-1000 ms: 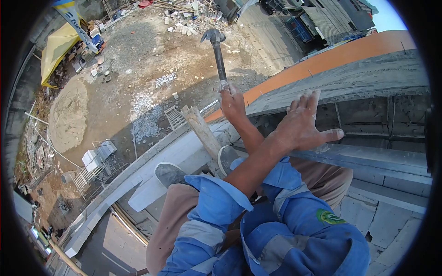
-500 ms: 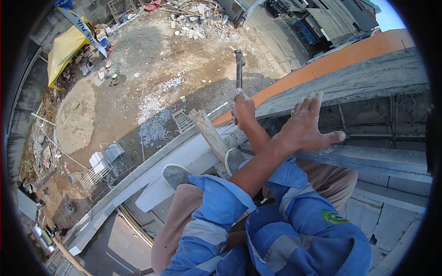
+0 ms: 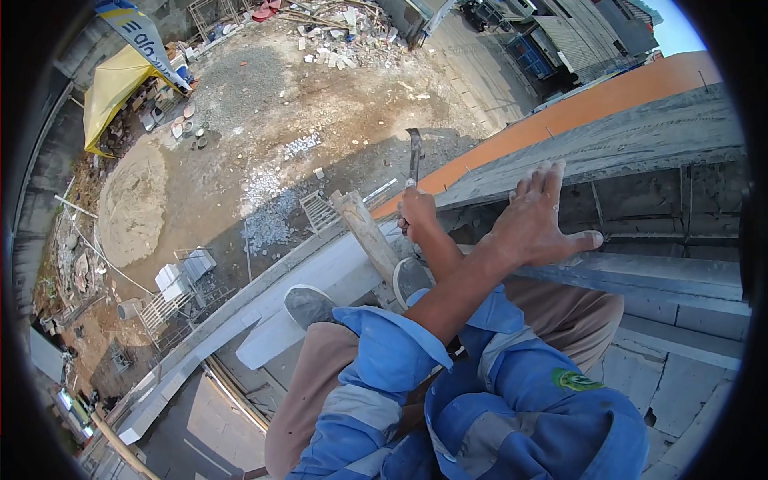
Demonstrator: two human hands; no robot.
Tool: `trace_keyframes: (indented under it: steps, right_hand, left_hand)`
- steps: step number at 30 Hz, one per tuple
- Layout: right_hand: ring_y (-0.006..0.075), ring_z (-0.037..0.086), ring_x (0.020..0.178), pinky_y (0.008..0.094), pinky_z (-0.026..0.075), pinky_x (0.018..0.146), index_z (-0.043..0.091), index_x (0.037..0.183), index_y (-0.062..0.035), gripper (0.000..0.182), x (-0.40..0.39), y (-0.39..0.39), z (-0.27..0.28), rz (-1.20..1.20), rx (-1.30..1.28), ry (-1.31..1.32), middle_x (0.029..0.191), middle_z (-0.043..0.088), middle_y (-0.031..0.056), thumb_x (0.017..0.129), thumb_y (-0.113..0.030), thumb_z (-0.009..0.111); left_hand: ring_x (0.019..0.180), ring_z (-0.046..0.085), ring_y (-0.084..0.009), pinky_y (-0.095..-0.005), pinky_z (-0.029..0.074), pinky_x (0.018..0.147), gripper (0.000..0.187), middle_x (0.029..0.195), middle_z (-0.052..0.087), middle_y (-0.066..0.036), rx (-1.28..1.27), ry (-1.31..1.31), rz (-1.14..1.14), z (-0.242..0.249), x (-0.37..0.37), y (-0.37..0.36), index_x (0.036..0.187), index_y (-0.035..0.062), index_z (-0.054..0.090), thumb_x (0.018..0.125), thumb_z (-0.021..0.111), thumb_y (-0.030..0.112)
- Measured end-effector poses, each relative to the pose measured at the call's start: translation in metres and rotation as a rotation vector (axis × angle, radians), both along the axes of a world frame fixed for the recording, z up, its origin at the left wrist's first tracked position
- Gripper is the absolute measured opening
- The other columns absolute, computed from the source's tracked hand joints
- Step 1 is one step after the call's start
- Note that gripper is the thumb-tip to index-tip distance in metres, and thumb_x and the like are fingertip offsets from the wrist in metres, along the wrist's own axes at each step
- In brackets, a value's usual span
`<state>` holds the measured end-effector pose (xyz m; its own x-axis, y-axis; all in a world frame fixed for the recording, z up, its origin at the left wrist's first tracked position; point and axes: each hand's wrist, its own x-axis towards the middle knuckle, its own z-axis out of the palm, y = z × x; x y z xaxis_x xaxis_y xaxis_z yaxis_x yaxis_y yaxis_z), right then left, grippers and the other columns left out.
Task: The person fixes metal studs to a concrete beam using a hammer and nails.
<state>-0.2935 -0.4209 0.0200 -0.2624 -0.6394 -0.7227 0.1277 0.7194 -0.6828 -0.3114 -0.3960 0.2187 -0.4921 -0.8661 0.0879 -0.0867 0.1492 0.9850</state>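
Note:
My left hand [image 3: 530, 218] crosses over my right forearm, fingers stretched out and thumb apart, and its fingertips are right at the lower edge of a grey concrete beam [image 3: 616, 148]. Farther left, my right hand [image 3: 418, 213] is wrapped around the handle of a hammer [image 3: 414, 158], whose dark head points up and away from me. The hammer overlaps the ground far below in this view, just left of the beam's end. Beneath my right hand, a rough wooden plank [image 3: 366, 232] stands by my shoe.
I am at a height, beside a white ledge [image 3: 312, 320]. An orange wall surface [image 3: 520, 128] runs behind the beam, with thin rods sticking out. A long grey bar [image 3: 648, 278] crosses at right. Far below lie a sand pile [image 3: 132, 204], rubble [image 3: 332, 48] and a yellow canopy [image 3: 112, 92].
My right hand and the hammer have come down and closer to me. My left hand stays by the beam edge, its fingers still spread.

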Motion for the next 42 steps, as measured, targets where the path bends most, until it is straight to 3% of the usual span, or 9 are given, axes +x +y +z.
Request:
trace_keyframes:
  steps: [6, 12, 21, 23, 25, 27, 31, 39, 42]
  right_hand:
    - [0.0075, 0.039, 0.042, 0.028, 0.031, 0.036, 0.049, 0.085, -0.0061, 0.03, -0.015, -0.023, 0.016, 0.496, -0.812, 0.471, 0.059, 0.043, -0.0028, 0.1, -0.032, 0.049]
    - [0.0098, 0.04, 0.042, 0.0283, 0.03, 0.036, 0.049, 0.081, -0.005, 0.029, -0.045, 0.001, -0.039, -0.169, 0.182, 0.047, 0.058, 0.043, 0.0, 0.099, -0.028, 0.049]
    - [0.0103, 0.041, 0.042, 0.03, 0.032, 0.037, 0.052, 0.085, -0.0038, 0.027, 0.019, -0.038, 0.038, 0.427, -0.614, 0.395, 0.059, 0.046, 0.0005, 0.098, -0.027, 0.05]
    - [0.0316, 0.057, 0.07, 0.0449, 0.042, 0.07, 0.054, 0.084, 0.0069, 0.041, 0.004, -0.033, 0.021, 0.469, -0.677, 0.456, 0.07, 0.056, 0.0206, 0.098, -0.032, 0.049]
    - [0.0287, 0.054, 0.06, 0.044, 0.041, 0.059, 0.056, 0.087, 0.0034, 0.038, -0.031, -0.021, -0.038, 0.396, -0.5, 0.589, 0.071, 0.056, 0.0176, 0.098, -0.032, 0.049]
    - [0.023, 0.048, 0.051, 0.0395, 0.036, 0.046, 0.057, 0.087, -0.001, 0.033, -0.044, -0.011, -0.042, -0.256, 0.204, 0.124, 0.069, 0.053, 0.0128, 0.099, -0.03, 0.047]
    - [0.0171, 0.043, 0.046, 0.0337, 0.03, 0.04, 0.057, 0.086, -0.0044, 0.029, -0.029, -0.007, -0.011, -0.378, 0.213, 0.046, 0.067, 0.05, 0.0082, 0.099, -0.028, 0.045]
    - [0.0133, 0.042, 0.042, 0.0314, 0.031, 0.036, 0.053, 0.089, -0.0025, 0.032, -0.008, -0.03, 0.003, 0.402, -0.73, 0.389, 0.06, 0.046, 0.0012, 0.099, -0.032, 0.049]
    - [0.013, 0.042, 0.042, 0.0317, 0.031, 0.035, 0.052, 0.086, -0.0031, 0.031, -0.034, -0.004, -0.053, 0.178, -0.289, 0.457, 0.059, 0.045, 0.0016, 0.099, -0.031, 0.048]
  left_hand:
    - [0.14, 0.018, -0.0503, -0.0525, 0.024, 0.115, 0.126, 0.148, 0.021, -0.036, -0.009, 0.002, 0.005, 0.0, -0.002, 0.0, 0.147, -0.009, 0.011, 0.07, 0.066, 0.074]
    - [0.14, 0.017, -0.0506, -0.0522, 0.024, 0.116, 0.128, 0.149, 0.019, -0.036, 0.002, -0.02, -0.024, 0.002, -0.001, 0.004, 0.147, -0.0095, 0.01, 0.069, 0.065, 0.076]
    - [0.14, 0.016, -0.0514, -0.0522, 0.024, 0.115, 0.128, 0.149, 0.017, -0.037, -0.002, -0.008, -0.035, 0.0, 0.002, -0.001, 0.146, -0.0116, 0.01, 0.07, 0.062, 0.077]
    - [0.14, 0.016, -0.0515, -0.0526, 0.024, 0.115, 0.128, 0.149, 0.017, -0.037, 0.004, -0.017, -0.038, 0.001, 0.002, -0.002, 0.146, -0.0119, 0.01, 0.07, 0.062, 0.077]
    - [0.14, 0.017, -0.0514, -0.0538, 0.025, 0.115, 0.128, 0.149, 0.017, -0.037, 0.005, -0.018, -0.036, -0.001, 0.001, 0.0, 0.147, -0.0105, 0.01, 0.07, 0.063, 0.077]
    - [0.14, 0.017, -0.0514, -0.0541, 0.025, 0.115, 0.128, 0.149, 0.018, -0.037, 0.002, -0.014, -0.023, 0.001, 0.001, 0.001, 0.147, -0.0096, 0.01, 0.069, 0.063, 0.077]
    - [0.14, 0.017, -0.0507, -0.0528, 0.023, 0.116, 0.127, 0.149, 0.018, -0.037, 0.028, -0.029, -0.036, 0.004, 0.003, 0.0, 0.148, -0.0073, 0.009, 0.069, 0.064, 0.076]
    - [0.141, 0.017, -0.0494, -0.052, 0.022, 0.116, 0.128, 0.149, 0.018, -0.036, 0.003, 0.004, -0.011, -0.003, -0.001, 0.001, 0.147, -0.0087, 0.01, 0.069, 0.062, 0.078]
    - [0.141, 0.016, -0.0489, -0.0512, 0.022, 0.117, 0.129, 0.149, 0.017, -0.036, 0.008, 0.001, -0.027, 0.001, 0.001, 0.0, 0.147, -0.0089, 0.01, 0.069, 0.062, 0.079]
